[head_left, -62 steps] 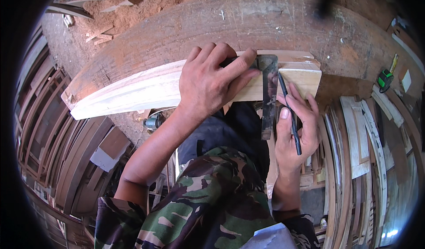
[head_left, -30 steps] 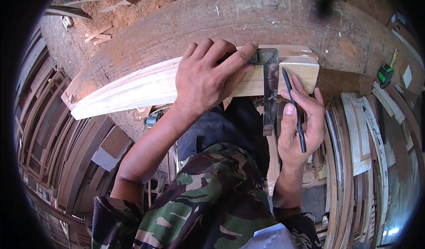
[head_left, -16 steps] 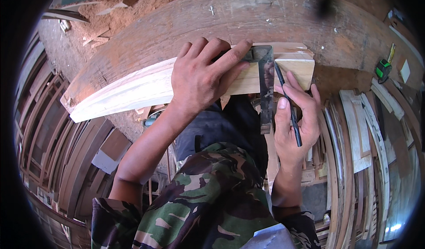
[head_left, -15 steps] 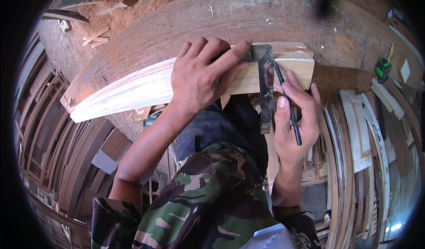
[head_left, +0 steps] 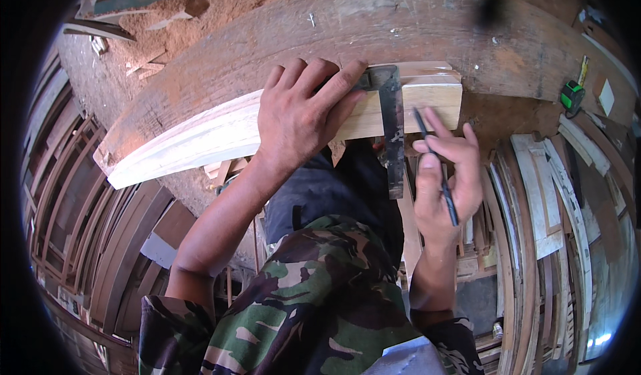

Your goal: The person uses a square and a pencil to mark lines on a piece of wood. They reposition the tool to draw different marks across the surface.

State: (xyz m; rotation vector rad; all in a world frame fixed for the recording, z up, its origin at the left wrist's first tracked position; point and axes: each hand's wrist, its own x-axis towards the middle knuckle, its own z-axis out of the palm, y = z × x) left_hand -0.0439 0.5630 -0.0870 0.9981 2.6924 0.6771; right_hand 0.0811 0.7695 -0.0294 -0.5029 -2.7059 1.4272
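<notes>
A pale wooden beam [head_left: 433,101] lies across the near edge of the bench, its left part tapering and brightly lit. My left hand [head_left: 304,105] closes over the stock of a dark try square [head_left: 392,131] and presses it against the beam. The square's blade crosses the beam's face and sticks out past its near edge toward me. In my right hand [head_left: 449,175] is a dark pencil [head_left: 437,165], slanting up to the left. Its tip is over the beam's face, a small gap right of the blade. My left fingertips lie over the far edge of the beam.
The worn wooden bench [head_left: 267,35] curves across the top. A green and black tape measure [head_left: 572,96] sits at far right. Sawdust [head_left: 200,5] heaps beyond the bench at upper left. Long wooden strips [head_left: 527,208] stack at right, curved pieces [head_left: 123,241] at left.
The pencil tip has come away from the blade's edge and moved nearer to me. The beam and square appear slightly farther left in the view, with my left hand still on the square.
</notes>
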